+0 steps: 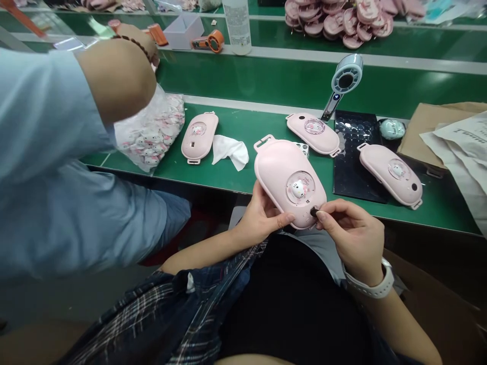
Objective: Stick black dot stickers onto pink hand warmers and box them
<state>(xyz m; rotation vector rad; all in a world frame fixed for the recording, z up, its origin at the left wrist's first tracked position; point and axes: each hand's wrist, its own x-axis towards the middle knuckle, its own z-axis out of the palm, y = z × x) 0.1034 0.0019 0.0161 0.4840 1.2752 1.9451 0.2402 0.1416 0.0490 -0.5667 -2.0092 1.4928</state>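
My left hand (262, 213) grips a pink oval plastic device (277, 162) from its lower left side, thumb on the front face. The device is tilted, with a strap loop at its top and a round clear window holding a white cat figure (299, 189). My right hand (353, 233), wearing a white watch band, pinches a small black piece (314, 211) against the front, below the window. Whether that piece sits in a hole there, I cannot tell. Behind lie similar pink devices, one at left (200, 138), one in the middle (314, 134) and one at right (391, 175).
A co-worker's arm (117, 76) reaches across at left, above a bag of cat figures (152, 137). A white cloth (230, 150), a black mat (355, 177), a handheld fan (344, 81) and a cardboard box (429, 126) are on the bench. Pink parts (342, 20) are heaped on the shelf.
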